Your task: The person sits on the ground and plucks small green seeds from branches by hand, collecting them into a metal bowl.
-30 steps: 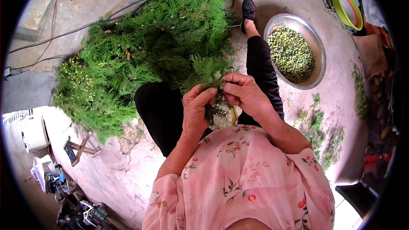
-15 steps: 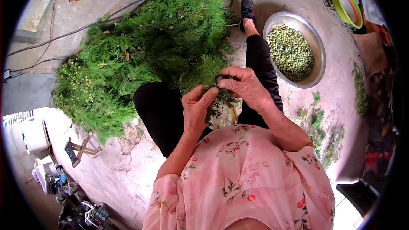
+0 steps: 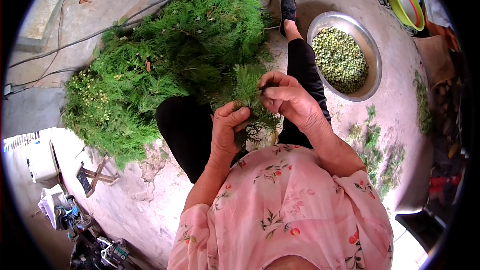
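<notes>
Cracked concrete floor (image 3: 130, 205) stretches pale and dusty around the person in the pink floral blouse (image 3: 285, 205), and from where I stand most of its far left part lies under a heap of conifer branches (image 3: 175, 55). Black trousers (image 3: 182, 125) cover the spread legs, and just above the lap a leafy conifer sprig (image 3: 247, 82) stands between the two hands, its feathery tip pointing away from the body. Thumb and bent fingers of the left hand (image 3: 227, 125) grip it low down. Just beside the greenery, the right hand (image 3: 290, 100) has thumb and forefinger drawn together (too small a spot for me to tell whether they pinch anything).

Near the right leg sits a wide steel basin (image 3: 366, 40), partly filled with small round green cones (image 3: 340, 60). Loose sprigs (image 3: 371, 140) lie scattered nearer the body on that side, while a folding stool (image 3: 84, 177) stands well apart to the left.
</notes>
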Tool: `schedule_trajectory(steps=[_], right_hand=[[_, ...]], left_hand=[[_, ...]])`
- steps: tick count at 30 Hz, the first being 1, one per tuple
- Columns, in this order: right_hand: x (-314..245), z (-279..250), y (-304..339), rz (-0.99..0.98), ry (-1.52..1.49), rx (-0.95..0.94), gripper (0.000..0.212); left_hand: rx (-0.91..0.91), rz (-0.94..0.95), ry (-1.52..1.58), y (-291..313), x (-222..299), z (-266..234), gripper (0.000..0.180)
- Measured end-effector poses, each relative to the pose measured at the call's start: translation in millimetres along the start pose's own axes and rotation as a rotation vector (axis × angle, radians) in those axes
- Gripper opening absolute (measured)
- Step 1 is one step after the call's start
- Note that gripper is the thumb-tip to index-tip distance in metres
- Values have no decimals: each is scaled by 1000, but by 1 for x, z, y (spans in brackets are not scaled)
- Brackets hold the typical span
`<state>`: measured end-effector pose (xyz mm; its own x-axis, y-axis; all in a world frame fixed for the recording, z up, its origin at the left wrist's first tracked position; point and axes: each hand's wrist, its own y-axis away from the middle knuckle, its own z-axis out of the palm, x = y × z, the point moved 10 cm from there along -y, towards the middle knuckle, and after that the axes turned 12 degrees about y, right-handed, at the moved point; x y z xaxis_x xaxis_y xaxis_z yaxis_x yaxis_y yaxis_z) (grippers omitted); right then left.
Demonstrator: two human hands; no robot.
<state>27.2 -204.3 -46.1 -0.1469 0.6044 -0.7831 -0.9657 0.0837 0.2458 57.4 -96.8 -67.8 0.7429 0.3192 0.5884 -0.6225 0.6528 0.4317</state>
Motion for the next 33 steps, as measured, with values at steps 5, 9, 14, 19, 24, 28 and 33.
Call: schedule_trajectory(steps=[5, 9, 14, 19, 24, 28, 33], right_hand=[[8, 0, 10, 75, 146, 41, 25], [1, 12, 10, 78, 381, -58, 22], [10, 11, 10, 124, 479, -85, 22], [4, 7, 8, -19, 387, 165, 13], [-3, -2, 11, -245, 375, 323, 18], [-26, 8, 21, -393, 610, 367, 20], [-13, -22, 24, 6, -358, 388, 21]], left_hand=[[-21, -30, -39, 2, -1, 7, 8], [-32, -59, -102, 3, -2, 5, 12], [26, -60, -138, 4, 1, 8, 12], [112, 94, -119, 6, 11, 6, 6], [89, 286, -182, 6, 19, 11, 5], [102, 389, -262, 11, 27, 14, 3], [220, 258, 101, 1, 31, -7, 5]])
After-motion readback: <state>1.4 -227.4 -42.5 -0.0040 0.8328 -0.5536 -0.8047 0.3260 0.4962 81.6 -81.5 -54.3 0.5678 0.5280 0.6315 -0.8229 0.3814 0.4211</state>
